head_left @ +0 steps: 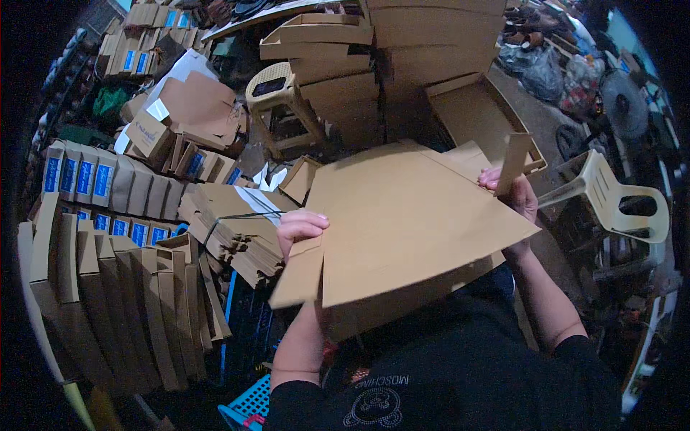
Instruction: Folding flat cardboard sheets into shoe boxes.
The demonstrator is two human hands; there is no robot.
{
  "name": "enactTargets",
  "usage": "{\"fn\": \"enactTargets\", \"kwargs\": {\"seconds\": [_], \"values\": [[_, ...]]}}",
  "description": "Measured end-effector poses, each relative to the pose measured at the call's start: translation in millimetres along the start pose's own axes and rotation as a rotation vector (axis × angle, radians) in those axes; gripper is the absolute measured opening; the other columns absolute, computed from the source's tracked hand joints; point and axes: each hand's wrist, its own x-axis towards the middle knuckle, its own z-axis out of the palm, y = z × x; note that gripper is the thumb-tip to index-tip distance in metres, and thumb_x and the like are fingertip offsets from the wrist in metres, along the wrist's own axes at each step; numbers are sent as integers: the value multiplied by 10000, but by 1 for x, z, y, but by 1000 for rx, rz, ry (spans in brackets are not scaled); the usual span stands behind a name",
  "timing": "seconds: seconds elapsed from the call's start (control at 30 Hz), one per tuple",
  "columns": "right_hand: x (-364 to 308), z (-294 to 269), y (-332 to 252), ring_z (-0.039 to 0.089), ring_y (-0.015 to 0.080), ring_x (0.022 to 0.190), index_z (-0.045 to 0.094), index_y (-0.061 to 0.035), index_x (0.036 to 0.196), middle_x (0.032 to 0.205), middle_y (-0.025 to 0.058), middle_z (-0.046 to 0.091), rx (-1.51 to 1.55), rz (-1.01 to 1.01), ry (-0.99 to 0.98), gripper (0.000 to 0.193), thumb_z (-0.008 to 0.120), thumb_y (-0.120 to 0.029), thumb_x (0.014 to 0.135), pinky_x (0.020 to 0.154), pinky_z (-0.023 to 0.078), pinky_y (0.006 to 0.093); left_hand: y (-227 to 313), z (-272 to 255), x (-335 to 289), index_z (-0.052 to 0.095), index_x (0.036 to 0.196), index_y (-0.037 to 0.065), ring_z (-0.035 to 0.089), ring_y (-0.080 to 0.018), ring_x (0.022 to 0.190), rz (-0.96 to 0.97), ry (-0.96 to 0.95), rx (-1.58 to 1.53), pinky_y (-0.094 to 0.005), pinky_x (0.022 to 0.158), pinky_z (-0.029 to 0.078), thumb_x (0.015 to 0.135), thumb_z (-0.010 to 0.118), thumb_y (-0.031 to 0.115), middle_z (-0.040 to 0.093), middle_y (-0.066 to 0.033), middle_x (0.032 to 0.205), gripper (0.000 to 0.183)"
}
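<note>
A large brown cardboard box blank (pixel 417 215) spans the space in front of my body, its broad middle panel facing up. My left hand (pixel 300 228) is closed on its left edge, fingers on top, where a side flap (pixel 296 276) angles downward. At the right edge, my right hand (pixel 519 197) grips a narrow flap (pixel 512 165) that stands upright, with fingertips over the panel's edge. Part of that hand is hidden behind the flap. Another layer of cardboard shows below the panel's near edge.
At left stand rows of cardboard boxes (pixel 118 302) beside a tied bundle of flat cardboard (pixel 237 230). Ahead are a plastic stool (pixel 284 108), tall cardboard stacks (pixel 438 65) and an open cardboard tray (pixel 481 108). A cream plastic chair (pixel 611 194) is at right, a blue basket (pixel 248 402) low left.
</note>
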Motion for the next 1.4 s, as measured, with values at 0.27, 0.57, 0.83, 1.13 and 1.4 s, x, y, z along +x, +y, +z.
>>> {"fn": "enactTargets", "kwargs": {"seconds": [0.27, 0.57, 0.83, 1.13, 1.4], "values": [[-7, 16, -3, 673, 127, 1056, 682, 18, 1250, 1127, 78, 723, -85, 145, 59, 333, 573, -280, 1151, 955, 522, 298, 7, -9, -15, 597, 1039, 16, 586, -218, 964, -550, 305, -190, -390, 936, 463, 1139, 433, 518, 626, -115, 1005, 538], [6, 25, 15, 683, 111, 1138, 653, -3, 1418, 1255, 71, 747, 13, 123, 341, 358, 683, -85, 1071, 1016, 533, 285, 17, 16, -5, 491, 1449, 0, 592, -168, 1170, -395, 506, -173, -354, 1003, 495, 1139, 584, 280, 590, -91, 1348, 428], [-1, 11, 7, 698, 180, 1176, 735, 32, 1298, 1303, 136, 752, -147, 12, 174, 286, 717, 28, 1012, 1069, 538, 328, 19, 4, 11, 686, 1402, -47, 667, -164, 1075, -331, 337, -43, -320, 978, 517, 1052, 687, 74, 742, -82, 1146, 370], [20, -16, -8, 730, 255, 972, 813, -43, 1192, 995, 104, 760, -471, -164, -393, 308, 750, 61, 909, 989, 578, 413, 3, -15, 23, 839, 1208, 77, 583, -157, 704, -307, -544, 5, -284, 668, 463, 828, 810, -78, 647, -48, 755, 411], [16, -34, 23, 729, 270, 923, 808, -70, 1206, 926, 78, 722, -621, -309, -726, 381, 773, -57, 827, 908, 618, 406, -8, -3, 2, 851, 1187, 205, 625, -269, 718, -268, -961, 209, -388, 737, 524, 820, 821, 35, 681, -75, 781, 406]]}}
